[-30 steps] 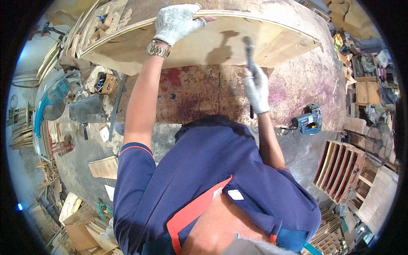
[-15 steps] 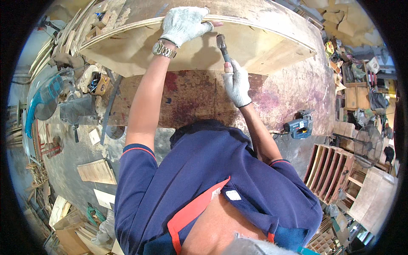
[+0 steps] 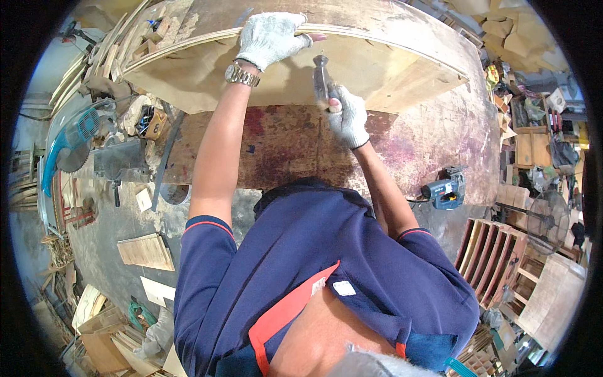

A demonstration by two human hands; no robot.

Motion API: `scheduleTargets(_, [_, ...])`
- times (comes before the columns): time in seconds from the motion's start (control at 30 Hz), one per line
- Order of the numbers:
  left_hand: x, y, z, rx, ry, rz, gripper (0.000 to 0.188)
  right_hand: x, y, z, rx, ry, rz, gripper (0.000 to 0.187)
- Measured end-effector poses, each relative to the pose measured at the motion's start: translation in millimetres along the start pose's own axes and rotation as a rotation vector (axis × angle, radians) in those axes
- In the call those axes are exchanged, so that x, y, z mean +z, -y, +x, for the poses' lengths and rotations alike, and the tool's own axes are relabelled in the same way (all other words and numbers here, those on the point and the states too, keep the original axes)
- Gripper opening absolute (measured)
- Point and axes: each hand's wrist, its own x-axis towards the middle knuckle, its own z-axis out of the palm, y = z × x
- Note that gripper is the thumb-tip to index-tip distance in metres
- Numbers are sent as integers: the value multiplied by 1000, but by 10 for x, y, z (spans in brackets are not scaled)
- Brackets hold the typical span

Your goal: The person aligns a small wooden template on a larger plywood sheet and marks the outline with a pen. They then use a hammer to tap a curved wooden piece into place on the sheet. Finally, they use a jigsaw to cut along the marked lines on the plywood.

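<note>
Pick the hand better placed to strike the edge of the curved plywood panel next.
Right. The right gloved hand grips the dark-handled hammer, head just under the curved plywood panel edge. The left gloved hand lies clamped over that edge, steadying it.

Hammer (image 3: 322, 78) head blurred (handle inside right-hand fingers (image 3: 349, 112)), plywood panel (image 3: 352, 38) top beyond frame.

Gloved hands (image 3: 271, 36), hammer (image 3: 322, 76), plywood panel (image 3: 402, 56).
</note>
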Motion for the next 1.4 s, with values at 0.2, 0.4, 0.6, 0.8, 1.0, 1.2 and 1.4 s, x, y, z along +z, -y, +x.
scheduleTargets(0.2, [27, 25, 3, 20, -41, -11, 56, 171, -107, 11, 221, 40, -92, 49])
scheduleTargets(0.4, [16, 23, -19, 47, -62, -16, 52, 98, -206, 32, -2, 0, 70, 52])
scheduleTargets(0.6, [57, 28, 23, 10, -50, -14, 47, 157, -158, 78, 386, 216, -52, 53])
scheduleTargets(0.8, [116, 41, 3, 19, -112, -41, 49, 66, -156, 104, 11, -34, 115, 56])
scheduleTargets(1.0, [139, 76, 45, 14, -110, -30, 51, 85, -75, 15, 270, 180, 115, 51])
scheduleTargets(1.2, [128, 78, 36, 10, -31, 18, 69, 119, -181, 123, 2, 10, 132, 50])
scheduleTargets(1.4, [25, 7, 19, -40, 33, 9, 60, 245, -257, -130, 382, 221, 185, 52])
